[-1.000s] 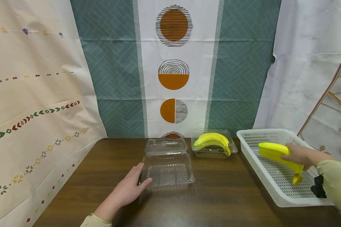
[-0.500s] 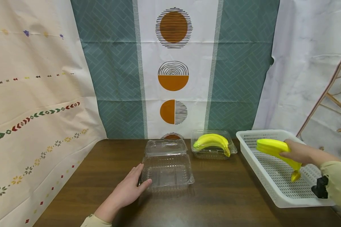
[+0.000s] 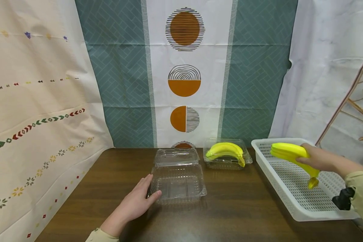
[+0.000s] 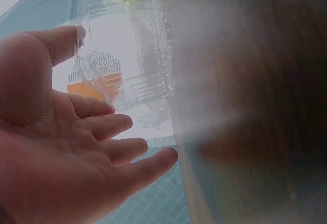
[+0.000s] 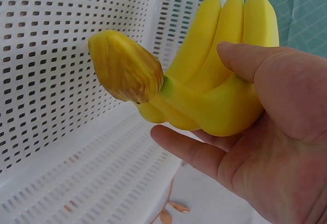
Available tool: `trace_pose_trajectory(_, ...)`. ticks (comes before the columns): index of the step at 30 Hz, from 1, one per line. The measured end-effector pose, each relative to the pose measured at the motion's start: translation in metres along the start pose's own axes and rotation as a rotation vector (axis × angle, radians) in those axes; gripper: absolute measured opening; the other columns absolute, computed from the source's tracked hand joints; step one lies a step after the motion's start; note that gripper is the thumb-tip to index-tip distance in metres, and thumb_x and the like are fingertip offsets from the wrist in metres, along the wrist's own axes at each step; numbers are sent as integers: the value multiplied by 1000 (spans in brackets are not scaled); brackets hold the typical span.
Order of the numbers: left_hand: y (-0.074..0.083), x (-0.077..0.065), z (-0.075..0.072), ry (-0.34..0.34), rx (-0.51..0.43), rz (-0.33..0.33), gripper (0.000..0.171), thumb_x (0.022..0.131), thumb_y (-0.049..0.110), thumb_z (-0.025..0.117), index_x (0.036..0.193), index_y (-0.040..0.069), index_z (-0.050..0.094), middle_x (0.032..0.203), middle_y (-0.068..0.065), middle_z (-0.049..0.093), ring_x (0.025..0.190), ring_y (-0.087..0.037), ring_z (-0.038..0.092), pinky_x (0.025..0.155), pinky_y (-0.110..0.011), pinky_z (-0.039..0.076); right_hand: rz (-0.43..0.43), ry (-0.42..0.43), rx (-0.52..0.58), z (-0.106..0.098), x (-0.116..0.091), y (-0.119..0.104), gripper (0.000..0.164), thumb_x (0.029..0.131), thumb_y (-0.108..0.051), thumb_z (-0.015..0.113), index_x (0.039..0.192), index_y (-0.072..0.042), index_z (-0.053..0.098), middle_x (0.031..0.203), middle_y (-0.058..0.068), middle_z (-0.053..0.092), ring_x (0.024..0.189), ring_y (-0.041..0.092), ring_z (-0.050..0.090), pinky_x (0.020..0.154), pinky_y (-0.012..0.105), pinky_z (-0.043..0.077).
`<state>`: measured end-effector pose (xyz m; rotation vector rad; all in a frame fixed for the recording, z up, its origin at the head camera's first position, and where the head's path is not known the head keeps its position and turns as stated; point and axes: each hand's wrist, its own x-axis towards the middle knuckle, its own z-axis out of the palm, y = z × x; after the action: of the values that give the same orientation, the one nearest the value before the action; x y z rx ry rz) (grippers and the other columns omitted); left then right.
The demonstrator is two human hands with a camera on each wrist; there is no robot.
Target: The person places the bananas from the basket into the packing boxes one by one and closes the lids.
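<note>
My right hand (image 3: pixel 316 157) grips a yellow banana bunch (image 3: pixel 290 154) above the white basket (image 3: pixel 293 211). In the right wrist view the thumb lies over the bunch (image 5: pixel 225 101), whose brown stem end points to the left, and fingers curl beneath it. My left hand (image 3: pixel 137 200) rests at the left side of a clear plastic clamshell box (image 3: pixel 178 181), its lid tipped back. Seen from the left wrist, the fingers of that hand (image 4: pixel 87 127) are spread and fairly straight, with the thumb and a fingertip at the box's rim (image 4: pixel 79 50).
A second clear clamshell box (image 3: pixel 210 161) stands at the back, right of the first, with another banana bunch (image 3: pixel 225 150) in it. The brown wooden table (image 3: pixel 230 208) meets hanging cloths (image 3: pixel 121 84) behind and at the left.
My right hand has lifted the banana bunch upward and a little to the left over the basket. The left hand and both boxes stay in place.
</note>
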<state>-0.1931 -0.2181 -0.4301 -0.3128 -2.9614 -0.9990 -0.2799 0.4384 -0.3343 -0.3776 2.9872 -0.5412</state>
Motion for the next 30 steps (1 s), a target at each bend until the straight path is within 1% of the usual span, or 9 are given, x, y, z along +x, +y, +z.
trace_pose_trajectory(6,-2,0,1,3,-2,-1,89,108,47,71,170,-4,34,176,-25,32,165,-48,21,126,-70,27,-22,10,-20,-3,0,-10,41,109,-11,68,129,17,45,95,9,60,82,24,57,73,42,51)
trace_pose_trajectory(15,-2,0,2,6,0,1,88,108,47,71,170,-4,35,176,-25,32,165,-48,22,126,-71,27,-62,61,-47,-4,1,-24,42,107,-10,72,129,17,48,96,8,62,81,22,56,73,41,50)
trace_pose_trajectory(23,-2,1,1,-1,-10,-6,87,109,46,71,170,-4,34,176,-25,32,165,-49,21,125,-72,27,-81,68,-52,-6,1,-38,42,107,-12,71,130,16,49,98,9,63,82,22,57,74,42,50)
trace_pose_trajectory(30,-2,1,1,-7,-9,-11,88,109,46,71,171,-3,33,177,-25,31,165,-48,21,125,-71,28,-92,80,-72,-7,4,-50,40,106,-12,73,127,14,51,99,9,64,82,22,56,73,42,50)
